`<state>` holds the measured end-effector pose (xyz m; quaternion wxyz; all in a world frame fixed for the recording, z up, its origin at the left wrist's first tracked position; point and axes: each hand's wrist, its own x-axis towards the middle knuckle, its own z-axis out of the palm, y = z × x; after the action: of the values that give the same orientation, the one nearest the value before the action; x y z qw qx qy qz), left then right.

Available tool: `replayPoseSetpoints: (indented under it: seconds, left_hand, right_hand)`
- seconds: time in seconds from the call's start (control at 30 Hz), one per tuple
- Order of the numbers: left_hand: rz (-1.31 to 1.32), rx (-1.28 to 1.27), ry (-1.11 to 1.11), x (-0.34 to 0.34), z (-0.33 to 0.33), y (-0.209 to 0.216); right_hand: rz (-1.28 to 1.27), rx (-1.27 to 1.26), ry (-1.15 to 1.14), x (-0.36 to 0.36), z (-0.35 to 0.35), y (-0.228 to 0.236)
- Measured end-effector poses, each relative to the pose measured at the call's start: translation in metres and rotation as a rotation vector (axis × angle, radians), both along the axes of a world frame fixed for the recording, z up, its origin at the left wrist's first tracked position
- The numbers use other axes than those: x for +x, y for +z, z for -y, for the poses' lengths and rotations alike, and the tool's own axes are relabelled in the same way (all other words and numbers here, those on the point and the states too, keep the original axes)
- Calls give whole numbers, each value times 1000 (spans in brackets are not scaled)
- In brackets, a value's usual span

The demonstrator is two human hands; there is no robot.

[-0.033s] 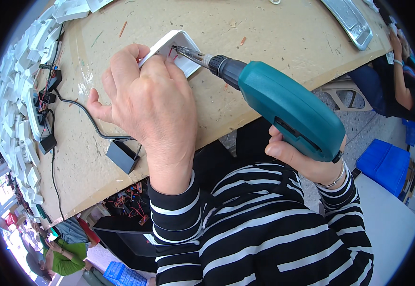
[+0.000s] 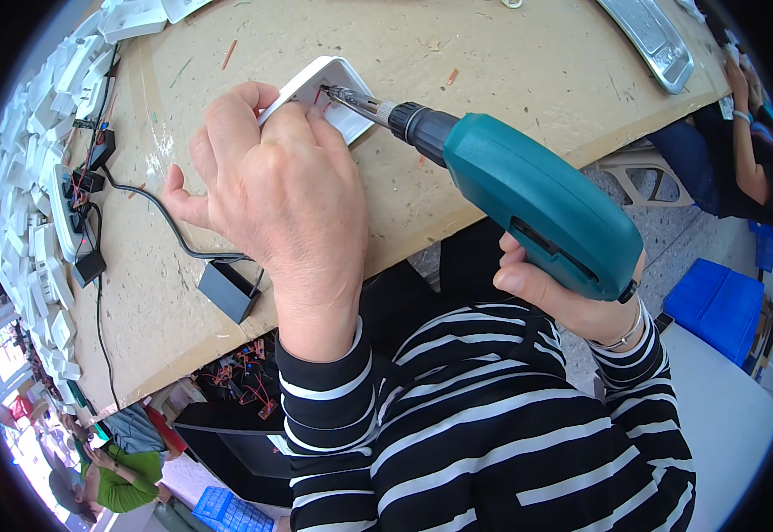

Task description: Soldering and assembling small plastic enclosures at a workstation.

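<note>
My left hand [image 2: 284, 177] is closed on a white plastic housing [image 2: 357, 130], an open shallow box tilted on the worktable [image 2: 510, 97]. Its thumb and fingers grip the near side, and some fingertips are hidden inside. Thin red wires [image 2: 318, 96] show in the housing. With my right hand [image 2: 555, 291] I hold a teal and black power screwdriver [image 2: 541, 199], fingers wrapped round its handle beneath the body. The metal tip of the tool reaches into the housing beside my left fingers; what it touches there is too small to make out.
White housings [image 2: 27, 186] are heaped along the left edge. A black cable [image 2: 169, 217] runs to a black box [image 2: 228, 291] near the front edge. A metal tray [image 2: 651, 44] lies far right. Below the table sits a bin of wired boards [image 2: 237, 377]. Other people [image 2: 129, 483] sit nearby.
</note>
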<state>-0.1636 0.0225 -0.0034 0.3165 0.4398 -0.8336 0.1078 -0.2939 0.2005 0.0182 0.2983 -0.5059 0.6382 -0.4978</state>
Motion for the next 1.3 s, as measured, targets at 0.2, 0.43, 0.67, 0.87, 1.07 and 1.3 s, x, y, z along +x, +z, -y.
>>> replayPoseSetpoints:
  seconds: [0.2,0.43,0.67,0.87,1.07,1.3]
  left_hand:
    - [9,-3,2,0,-1,0]
    - [-4,-1,-2,-1,-1,1]
    - [-3,-11,3,-1,-1,1]
    - [-4,-6,4,-1,-3,1]
    - [-14,-10,1,-1,-4,3]
    - [-10,-7,-2,-2,-1,1]
  right_hand:
    - [-58,2,7,-1,-1,0]
    - [-86,56,-38,2,-4,3]
    - [-72,25,-29,1,-5,4]
    - [40,75,-80,6,-8,4]
    - [-50,16,-30,3,-5,4]
    - [-22,21,-37,2,-3,2]
